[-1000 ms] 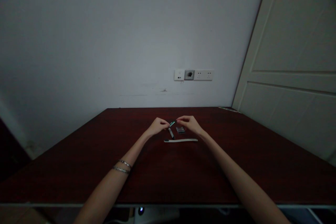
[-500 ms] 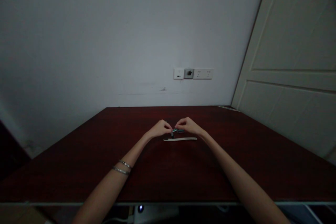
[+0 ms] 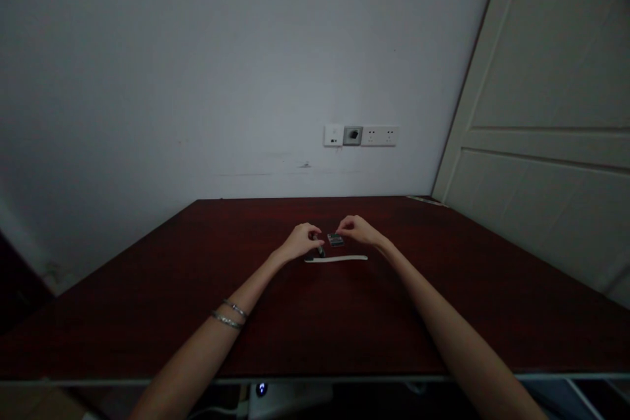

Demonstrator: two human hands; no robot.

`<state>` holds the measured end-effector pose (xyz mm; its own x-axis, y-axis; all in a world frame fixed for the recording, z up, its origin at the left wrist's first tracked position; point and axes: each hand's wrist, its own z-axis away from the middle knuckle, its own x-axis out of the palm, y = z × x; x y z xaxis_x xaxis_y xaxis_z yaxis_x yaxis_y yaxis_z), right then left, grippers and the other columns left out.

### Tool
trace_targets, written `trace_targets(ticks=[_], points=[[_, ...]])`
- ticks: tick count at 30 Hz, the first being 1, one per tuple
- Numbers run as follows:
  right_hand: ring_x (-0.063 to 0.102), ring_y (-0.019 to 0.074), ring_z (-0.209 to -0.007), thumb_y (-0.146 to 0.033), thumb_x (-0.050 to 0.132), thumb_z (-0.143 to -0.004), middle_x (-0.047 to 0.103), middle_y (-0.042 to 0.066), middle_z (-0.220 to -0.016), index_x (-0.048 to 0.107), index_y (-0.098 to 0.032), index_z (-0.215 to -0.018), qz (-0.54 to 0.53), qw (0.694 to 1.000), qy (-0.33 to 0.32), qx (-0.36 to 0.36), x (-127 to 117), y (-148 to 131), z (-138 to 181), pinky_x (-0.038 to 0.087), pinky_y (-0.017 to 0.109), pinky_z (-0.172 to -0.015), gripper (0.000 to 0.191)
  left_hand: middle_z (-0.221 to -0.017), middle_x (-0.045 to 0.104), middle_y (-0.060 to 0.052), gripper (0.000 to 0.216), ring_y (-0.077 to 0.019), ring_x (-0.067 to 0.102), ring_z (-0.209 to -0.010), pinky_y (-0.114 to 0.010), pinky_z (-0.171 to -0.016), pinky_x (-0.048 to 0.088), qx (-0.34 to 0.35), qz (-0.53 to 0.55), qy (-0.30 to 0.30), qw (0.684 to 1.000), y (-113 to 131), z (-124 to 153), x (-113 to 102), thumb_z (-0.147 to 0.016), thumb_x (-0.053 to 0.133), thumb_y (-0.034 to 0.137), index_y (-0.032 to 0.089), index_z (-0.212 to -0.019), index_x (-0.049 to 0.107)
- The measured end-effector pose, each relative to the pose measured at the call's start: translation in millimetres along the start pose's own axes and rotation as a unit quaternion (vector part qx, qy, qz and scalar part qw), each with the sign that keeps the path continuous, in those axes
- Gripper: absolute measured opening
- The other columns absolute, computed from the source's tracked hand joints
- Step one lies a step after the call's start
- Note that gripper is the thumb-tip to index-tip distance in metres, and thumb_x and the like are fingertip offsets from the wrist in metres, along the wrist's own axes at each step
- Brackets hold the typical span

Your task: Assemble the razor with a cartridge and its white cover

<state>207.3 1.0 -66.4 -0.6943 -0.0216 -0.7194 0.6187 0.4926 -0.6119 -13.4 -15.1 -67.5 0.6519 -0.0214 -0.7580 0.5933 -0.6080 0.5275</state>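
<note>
My left hand (image 3: 301, 241) is closed, its thumb and fingers around a small, narrow dark and silvery thing (image 3: 319, 247) whose kind I cannot make out. The lower end of that piece points down close to the table. To its right, a small flat rectangular dark packet with a pale edge (image 3: 335, 240) is at the fingertips of my right hand (image 3: 358, 230). The thumb and fingers of that hand are pinched together at the packet's upper right corner. Just nearer to me lies a long, thin whitish strip (image 3: 339, 258) with a dark left end, below both hands.
The dark red wooden table (image 3: 207, 348) reaches back to a grey-white wall (image 3: 236, 65) with a row of sockets (image 3: 378, 136). A pale panelled door (image 3: 536, 138) stands at the right. A thin strip (image 3: 426, 201) lies at the table's far right corner.
My hands have moved slightly apart. The small piece between them is now only by my left hand, and the flat packet shows more fully by my right fingertips.
</note>
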Motion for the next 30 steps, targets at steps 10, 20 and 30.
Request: trace_targets(ticks=[10,20,30], points=[[0.056,0.0161,-0.080,-0.025,0.060,-0.071,0.064,0.006,-0.083,0.070,-0.013,-0.070,0.051,0.998,0.037,-0.014,12.3,24.4,-6.5,0.042,0.024,-0.075,0.015,-0.100,0.061,-0.008,0.041,-0.0215,0.051,-0.094,-0.031,-0.084,0.041,0.052,-0.136,0.012,0.989,-1.5,1.4,11.0,-0.070,0.064,0.033,0.012,-0.105,0.060],[0.054,0.0178,-0.082,-0.022,0.059,-0.071,0.064,0.007,-0.079,0.071,-0.013,-0.070,0.070,0.997,0.020,-0.025,17.3,22.5,-7.6,0.041,0.025,-0.077,0.015,-0.099,0.063,-0.009,0.038,-0.0203,0.053,-0.092,-0.029,-0.083,0.042,0.051,-0.136,0.024,0.989,0.5,2.1,8.3,-0.070,0.064,0.031,0.011,-0.103,0.062],[0.055,0.0166,-0.082,-0.022,0.061,-0.071,0.064,0.005,-0.080,0.071,-0.014,-0.071,0.084,0.996,0.014,-0.014,19.8,24.3,-9.4,0.041,0.024,-0.078,0.012,-0.104,0.063,-0.010,0.049,-0.0249,0.053,-0.098,-0.032,-0.083,0.042,0.038,-0.173,-0.037,0.983,0.5,-20.9,22.5,-0.070,0.063,0.036,0.014,-0.113,0.055]])
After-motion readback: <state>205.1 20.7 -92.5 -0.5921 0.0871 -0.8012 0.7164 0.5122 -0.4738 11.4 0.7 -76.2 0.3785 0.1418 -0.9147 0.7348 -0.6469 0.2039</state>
